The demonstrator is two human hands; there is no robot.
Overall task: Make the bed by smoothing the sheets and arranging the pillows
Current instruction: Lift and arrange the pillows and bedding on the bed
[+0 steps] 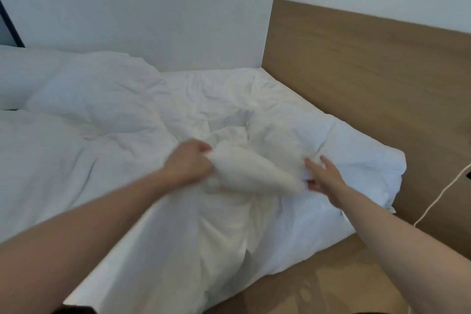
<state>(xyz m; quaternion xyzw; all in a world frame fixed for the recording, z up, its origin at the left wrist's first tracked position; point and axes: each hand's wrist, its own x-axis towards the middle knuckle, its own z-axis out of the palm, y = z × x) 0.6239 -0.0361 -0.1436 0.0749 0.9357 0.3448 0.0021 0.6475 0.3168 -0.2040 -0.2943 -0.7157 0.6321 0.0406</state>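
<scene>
Left hand [190, 160] has a fistful of the white sheet [229, 211], bunched up near the bed's front edge by the headboard [356, 66]. Right hand [323, 178] has its fingers spread, touching the same bunch from the other side. A pillow [84, 89] sits back left by the wall.

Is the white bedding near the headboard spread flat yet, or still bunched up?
Bunched up. The white bedding is wrinkled; the left hand grips a gathered wad, and the right hand touches its other end.
</scene>
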